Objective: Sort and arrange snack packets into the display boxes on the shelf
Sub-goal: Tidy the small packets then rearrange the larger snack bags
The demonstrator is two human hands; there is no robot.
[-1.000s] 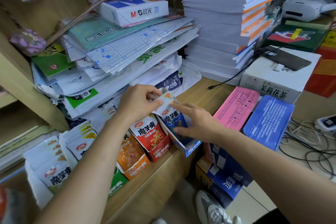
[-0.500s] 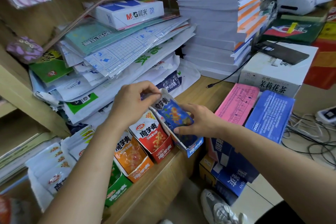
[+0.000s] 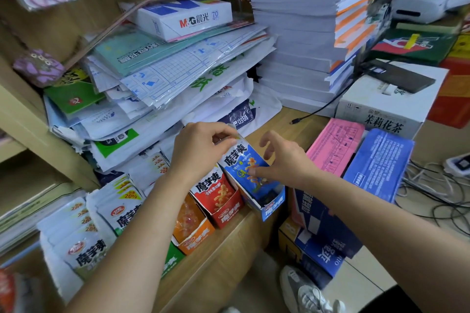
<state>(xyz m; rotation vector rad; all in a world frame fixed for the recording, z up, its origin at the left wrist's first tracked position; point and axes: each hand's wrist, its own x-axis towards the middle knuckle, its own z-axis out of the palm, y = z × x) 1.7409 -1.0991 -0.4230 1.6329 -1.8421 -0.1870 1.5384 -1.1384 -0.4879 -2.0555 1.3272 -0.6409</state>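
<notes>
four display boxes (image 3: 273, 207), two hands (image 3: 198, 152)

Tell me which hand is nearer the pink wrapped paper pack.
Right. The right hand hovers just left of the pink wrapped paper pack, fingers spread by the blue snack packet. The left hand is farther left, pinching that packet's top.

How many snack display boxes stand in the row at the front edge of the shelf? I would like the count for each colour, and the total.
blue display box: 1
red display box: 1
orange display box: 1
green display box: 1
Total: 4
</notes>
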